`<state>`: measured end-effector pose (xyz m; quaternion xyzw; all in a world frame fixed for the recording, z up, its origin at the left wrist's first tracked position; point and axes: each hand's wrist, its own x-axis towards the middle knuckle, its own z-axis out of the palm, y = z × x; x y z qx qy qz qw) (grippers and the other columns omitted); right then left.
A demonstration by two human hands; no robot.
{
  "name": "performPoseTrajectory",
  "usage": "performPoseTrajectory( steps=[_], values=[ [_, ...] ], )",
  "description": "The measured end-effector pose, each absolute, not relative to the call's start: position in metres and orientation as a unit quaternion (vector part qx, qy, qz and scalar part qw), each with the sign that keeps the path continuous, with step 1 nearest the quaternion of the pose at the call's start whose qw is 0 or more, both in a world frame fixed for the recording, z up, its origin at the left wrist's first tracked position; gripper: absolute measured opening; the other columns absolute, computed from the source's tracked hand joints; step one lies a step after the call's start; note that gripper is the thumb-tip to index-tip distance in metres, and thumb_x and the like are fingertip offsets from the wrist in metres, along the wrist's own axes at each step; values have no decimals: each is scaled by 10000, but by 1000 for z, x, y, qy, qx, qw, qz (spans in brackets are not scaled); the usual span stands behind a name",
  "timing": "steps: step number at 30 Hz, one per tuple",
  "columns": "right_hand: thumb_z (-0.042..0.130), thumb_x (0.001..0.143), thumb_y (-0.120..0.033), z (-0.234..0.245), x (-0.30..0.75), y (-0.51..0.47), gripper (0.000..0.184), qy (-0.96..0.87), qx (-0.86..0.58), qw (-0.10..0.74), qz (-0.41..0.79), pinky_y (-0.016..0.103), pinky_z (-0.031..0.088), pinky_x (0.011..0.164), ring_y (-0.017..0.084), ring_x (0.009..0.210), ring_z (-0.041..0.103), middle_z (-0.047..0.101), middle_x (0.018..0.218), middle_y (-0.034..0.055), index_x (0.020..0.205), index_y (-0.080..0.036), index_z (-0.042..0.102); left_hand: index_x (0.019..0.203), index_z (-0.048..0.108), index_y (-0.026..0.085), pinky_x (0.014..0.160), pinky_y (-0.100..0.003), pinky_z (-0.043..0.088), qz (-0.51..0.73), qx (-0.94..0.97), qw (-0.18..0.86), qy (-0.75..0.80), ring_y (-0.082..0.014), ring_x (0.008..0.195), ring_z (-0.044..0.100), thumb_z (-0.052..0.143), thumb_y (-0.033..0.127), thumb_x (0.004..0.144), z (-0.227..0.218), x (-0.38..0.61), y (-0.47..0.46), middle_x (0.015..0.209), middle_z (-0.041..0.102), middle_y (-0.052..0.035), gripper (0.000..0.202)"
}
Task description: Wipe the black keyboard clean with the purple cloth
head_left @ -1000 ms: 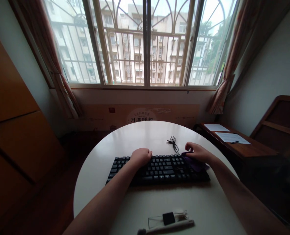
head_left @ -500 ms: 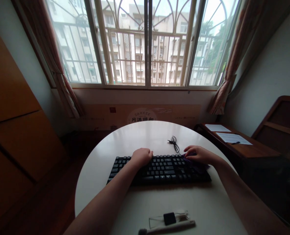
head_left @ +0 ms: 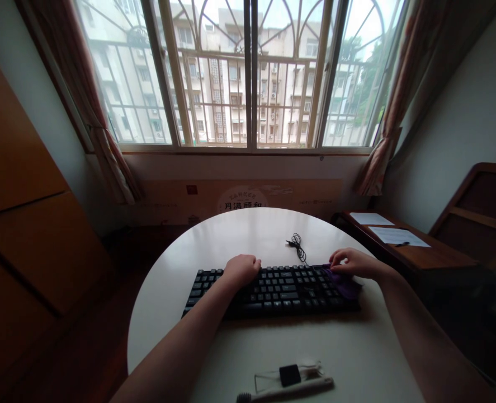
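One black mechanical keyboard lies across the middle of the round white worktop, and both hands rest on it. The left hand sits on the keys left of centre with its fingers curled into a loose fist, gripping nothing. The right hand presses one dark purple cloth onto the keyboard's right end — fingers bent down over the fabric. One coiled black cable lies just behind the keyboard. At the near edge lie one white long-handled brush and one clear plastic pouch — side by side. Two white paper sheets rest on the wooden side table.
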<state>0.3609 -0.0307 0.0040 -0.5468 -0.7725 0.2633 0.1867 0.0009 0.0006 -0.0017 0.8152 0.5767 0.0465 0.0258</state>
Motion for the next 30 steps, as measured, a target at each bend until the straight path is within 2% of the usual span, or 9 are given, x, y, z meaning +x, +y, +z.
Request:
performPoseTrajectory(
  steps=[9,20,30],
  values=[
    [657,649,-475,6,366,-32,311,-759,-568,188,258,303,463,785,251,883,610,694,931,77,689,-170,702,866,680,208,726,-329,458,51,817,25,574,-246,882,614,282,436,897,0,1,-1,944,685,-96,461],
    [637,698,-484,6,333,-33,337,-776,-509,224,297,323,475,818,230,875,617,683,955,90,739,-158,715,888,682,209,751,-337,450,42,815,32,578,-245,898,610,273,440,896,2,2,-2,965,683,-101,470],
    [604,736,-463,10,315,-36,313,-810,-480,200,272,310,461,865,206,914,602,670,978,53,877,-202,706,863,677,216,728,-312,445,50,818,23,573,-230,877,611,271,447,898,-2,0,1,940,688,-85,468]
  ],
)
